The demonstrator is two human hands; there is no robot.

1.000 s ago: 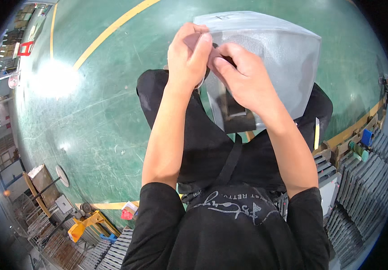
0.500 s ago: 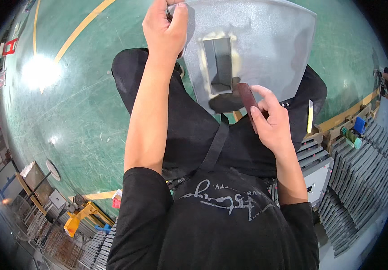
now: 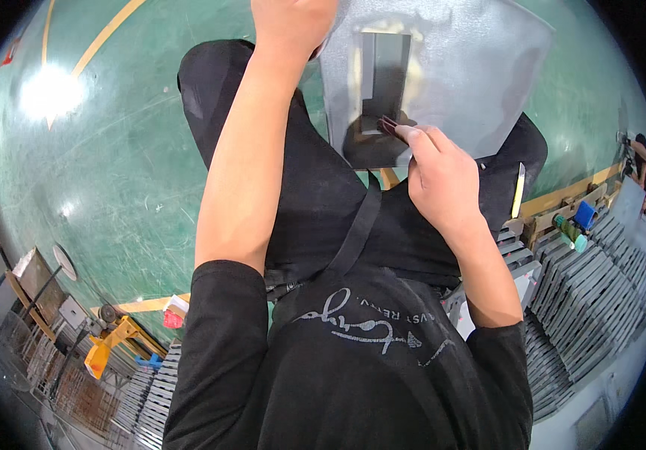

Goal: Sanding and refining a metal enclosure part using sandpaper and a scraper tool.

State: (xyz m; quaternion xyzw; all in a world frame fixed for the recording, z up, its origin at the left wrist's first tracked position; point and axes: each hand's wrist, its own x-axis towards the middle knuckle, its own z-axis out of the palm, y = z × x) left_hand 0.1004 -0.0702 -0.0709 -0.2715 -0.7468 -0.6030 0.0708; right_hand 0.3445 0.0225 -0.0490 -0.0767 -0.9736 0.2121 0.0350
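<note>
A grey panel (image 3: 473,82) with a rectangular opening lies across my legs. Pale yellowish filler and darker patches surround the opening. My left hand (image 3: 296,26) is closed at the panel's upper left edge; the top of the picture cuts off part of its fingers. Between the fingers of my right hand (image 3: 444,176) is a folded piece of dark red sandpaper (image 3: 389,126). Its tip is at the lower end of the opening, by the lower right corner. Whether it touches the surface, I cannot tell.
A yellow utility knife (image 3: 518,191) rests at my right thigh. Beyond it are stacked grey panels (image 3: 585,300), a blue container (image 3: 584,215) and a green bottle-like object (image 3: 569,231). Another person (image 3: 644,159) is at the far right. Yellow equipment (image 3: 116,341) stands at the lower left.
My right hand has moved up with the sandpaper, from below the opening to its lower corner, and turned over. The panel and left hand appear higher and farther right in view.
</note>
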